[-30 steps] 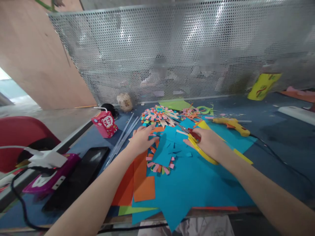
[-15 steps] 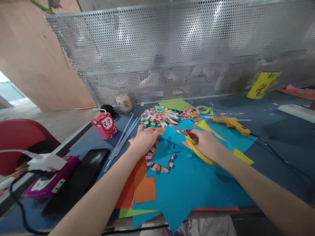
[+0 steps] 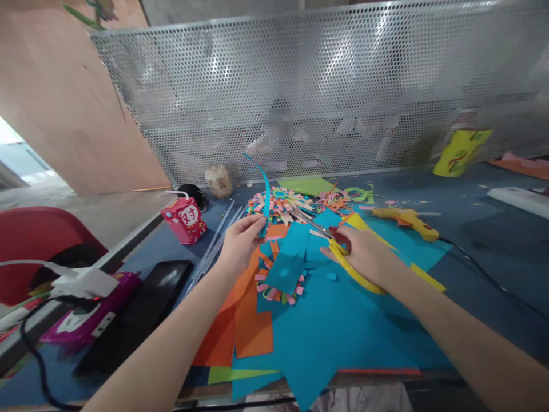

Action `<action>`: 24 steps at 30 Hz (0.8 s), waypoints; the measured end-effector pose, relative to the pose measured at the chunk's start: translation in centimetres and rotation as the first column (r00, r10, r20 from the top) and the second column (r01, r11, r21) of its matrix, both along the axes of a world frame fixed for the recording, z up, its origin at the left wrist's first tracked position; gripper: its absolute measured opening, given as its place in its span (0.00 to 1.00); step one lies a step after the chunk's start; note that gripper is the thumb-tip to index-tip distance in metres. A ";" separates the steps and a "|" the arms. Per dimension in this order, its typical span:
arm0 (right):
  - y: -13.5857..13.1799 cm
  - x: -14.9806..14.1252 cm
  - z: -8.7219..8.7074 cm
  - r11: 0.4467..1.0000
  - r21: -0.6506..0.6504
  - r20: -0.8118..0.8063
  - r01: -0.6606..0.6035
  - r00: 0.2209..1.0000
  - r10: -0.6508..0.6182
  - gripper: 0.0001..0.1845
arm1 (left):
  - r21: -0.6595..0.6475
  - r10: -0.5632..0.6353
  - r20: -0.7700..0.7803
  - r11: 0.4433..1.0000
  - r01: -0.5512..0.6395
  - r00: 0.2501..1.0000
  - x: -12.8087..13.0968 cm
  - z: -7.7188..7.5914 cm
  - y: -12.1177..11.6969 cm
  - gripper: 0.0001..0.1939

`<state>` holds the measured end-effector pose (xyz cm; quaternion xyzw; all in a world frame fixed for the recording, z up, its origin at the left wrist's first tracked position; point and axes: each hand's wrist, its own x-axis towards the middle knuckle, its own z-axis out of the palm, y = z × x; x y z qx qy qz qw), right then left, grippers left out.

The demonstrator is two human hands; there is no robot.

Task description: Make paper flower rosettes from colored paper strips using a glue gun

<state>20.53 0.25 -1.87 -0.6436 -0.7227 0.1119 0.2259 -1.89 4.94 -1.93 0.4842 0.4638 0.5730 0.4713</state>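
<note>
Paper-craft work at a cluttered blue surface (image 3: 476, 234), as seen from within the room. The cutting is appearing only partly complete: one narrow, curling strip of blue paper (image 3: 267, 197) is standing free of any sheet, while a broad blue paper rectangle (image 3: 288, 263) is lying at the centre, its larger part apparently awaiting the blades. Beneath it, a fringed piece of pink, orange and green paper loops (image 3: 261, 277) is showing at the edges; how much of that is finished is remaining hidden. On the far side, a round multicoloured fringed paper flower (image 3: 281, 197) is lying, seemingly well advanced.

The left hand (image 3: 243, 237) is pinching the strip's lower end between thumb and fingers, its forearm slanting in from the near left; the strip is arching upward and to the far left. The right hand (image 3: 358, 252), reaching in from the near right, is gripping metal scissors with yellow and red handles (image 3: 359, 277) low over a large blue paper sheet (image 3: 343, 332), the blades pointing far and left.
</note>
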 end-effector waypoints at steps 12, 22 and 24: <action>-0.1 -0.1 -0.3 0.992 -0.093 -0.012 -0.086 0.996 0.085 0.21 | 0.036 -0.105 -0.055 0.994 0.107 0.993 0.6 0.4 -1.3 0.13; 0.2 0.1 -0.6 0.994 -0.067 -0.089 -0.086 0.993 0.080 0.21 | 0.043 -0.178 -0.160 0.981 0.187 0.971 0.1 0.1 -1.1 0.15; 0.2 0.1 -0.6 0.993 -0.073 -0.103 -0.088 0.991 0.081 0.21 | 0.046 -0.185 -0.162 0.980 0.195 0.969 0.1 0.0 -1.1 0.14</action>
